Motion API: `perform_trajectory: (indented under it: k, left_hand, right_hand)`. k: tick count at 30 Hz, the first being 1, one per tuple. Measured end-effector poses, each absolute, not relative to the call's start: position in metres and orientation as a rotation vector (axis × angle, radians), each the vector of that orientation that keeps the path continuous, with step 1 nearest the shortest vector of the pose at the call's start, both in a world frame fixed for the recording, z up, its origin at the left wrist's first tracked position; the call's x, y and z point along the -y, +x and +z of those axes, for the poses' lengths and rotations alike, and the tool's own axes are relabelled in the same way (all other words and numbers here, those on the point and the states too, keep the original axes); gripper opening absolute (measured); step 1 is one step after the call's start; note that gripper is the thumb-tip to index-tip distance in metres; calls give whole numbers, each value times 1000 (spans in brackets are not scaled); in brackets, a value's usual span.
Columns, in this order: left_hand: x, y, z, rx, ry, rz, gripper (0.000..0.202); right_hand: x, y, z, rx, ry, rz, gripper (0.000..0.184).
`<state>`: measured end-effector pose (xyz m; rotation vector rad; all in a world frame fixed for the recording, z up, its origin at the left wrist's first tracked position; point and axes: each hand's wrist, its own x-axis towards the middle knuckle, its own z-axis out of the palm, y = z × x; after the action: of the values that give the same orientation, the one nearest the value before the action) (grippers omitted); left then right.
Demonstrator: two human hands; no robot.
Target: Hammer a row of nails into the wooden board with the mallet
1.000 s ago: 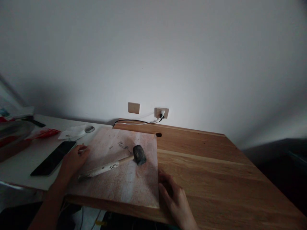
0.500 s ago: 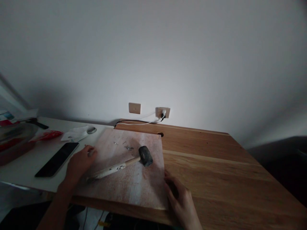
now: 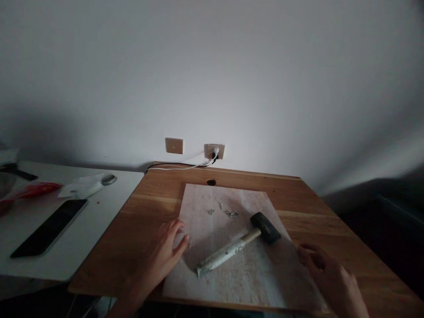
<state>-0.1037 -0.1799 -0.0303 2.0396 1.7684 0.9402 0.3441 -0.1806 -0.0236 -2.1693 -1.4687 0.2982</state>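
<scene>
Dim grey wall (image 3: 232, 66) fills most of the view, with two socket plates (image 3: 214, 151) low on it. Below it stands a wooden desk (image 3: 132, 221), and a white table (image 3: 99, 212) butts against the desk's left side.

On the desk's near half lies a pale board (image 3: 238, 278), flat, its near edge close to the desk's front. It looks slightly longer from the near edge toward the wall than across, so I take that as its long axis. The far edge sits just beside a cable hole (image 3: 211, 182).

The left hand (image 3: 162, 256) rests at the board's left edge, fingers spread and flat, fingertips on the wood, holding nothing. The right hand (image 3: 327, 274) is at the right edge near the front corner, fingers loosely curled. Whether they pinch the edge I cannot tell.

A rubber mallet (image 3: 241, 245) lies diagonally on the board, its black head pointing far-right and its handle end pointing near-left toward the left hand. A dark phone (image 3: 49, 227) lies on the white table. A few small nails (image 3: 225, 211) lie loose beyond the mallet.

The board looks thin, stiff and fairly light, best held by its two side edges. It should be kept level, since the mallet and nails would likely slide or roll off.
</scene>
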Motion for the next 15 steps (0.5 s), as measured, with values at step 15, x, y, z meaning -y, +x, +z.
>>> perform_trajectory:
  k: [15]
  left_hand:
    - [182,-120,-37,-1802,1823,861,35]
  right_hand:
    - [196,332,-9,1385,-2100,451,51]
